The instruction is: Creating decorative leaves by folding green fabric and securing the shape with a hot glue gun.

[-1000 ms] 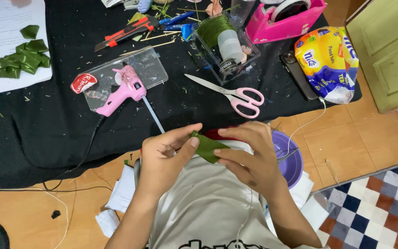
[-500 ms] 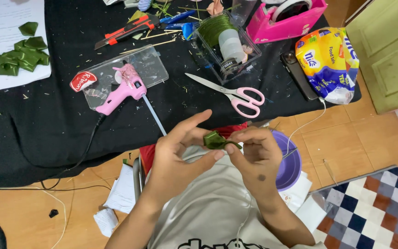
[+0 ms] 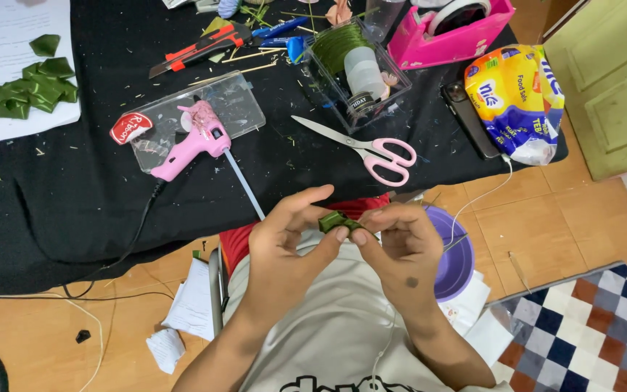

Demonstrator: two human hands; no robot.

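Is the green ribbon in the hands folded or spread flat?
Folded: the green ribbon is a small bunched wad pinched between left hand and right hand.

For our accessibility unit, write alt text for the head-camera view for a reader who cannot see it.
Two hands, left hand and right hand, pinch a small folded green ribbon piece between the fingertips above the person's lap. Beyond them, a black cloth holds a pink glue gun, pink scissors and a pile of folded green pieces.
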